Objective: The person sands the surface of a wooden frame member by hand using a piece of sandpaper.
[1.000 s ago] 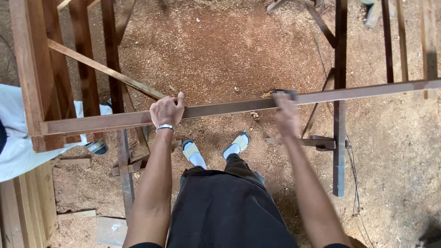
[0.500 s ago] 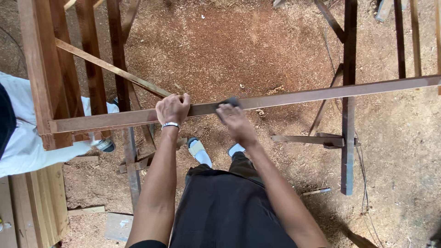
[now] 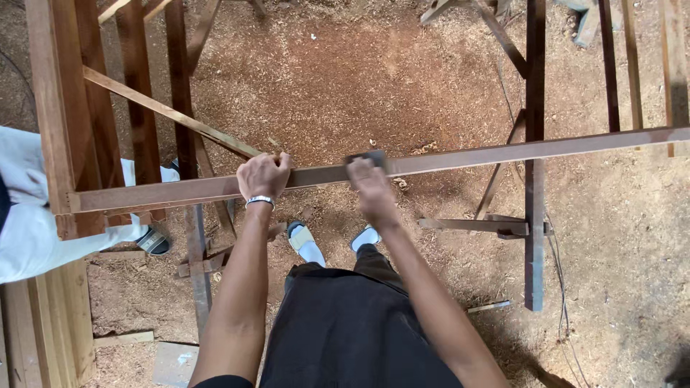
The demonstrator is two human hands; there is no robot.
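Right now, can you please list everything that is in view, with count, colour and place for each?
rail: 1, brown, long, runs left to right across the middle, under both hands
sanding pad: 1, dark grey, on the rail under the right hand
frame: 1, brown, upper left, several upright slats
thin strip: 1, light brown, slanting from the frame to the rail
trestle: 1, dark brown, right of centre
sawdust floor: reddish brown, everywhere below
other person: 1, white clothes, left edge
wristband: 1, silver, left wrist
left hand: grips the rail
right hand: presses the sanding pad
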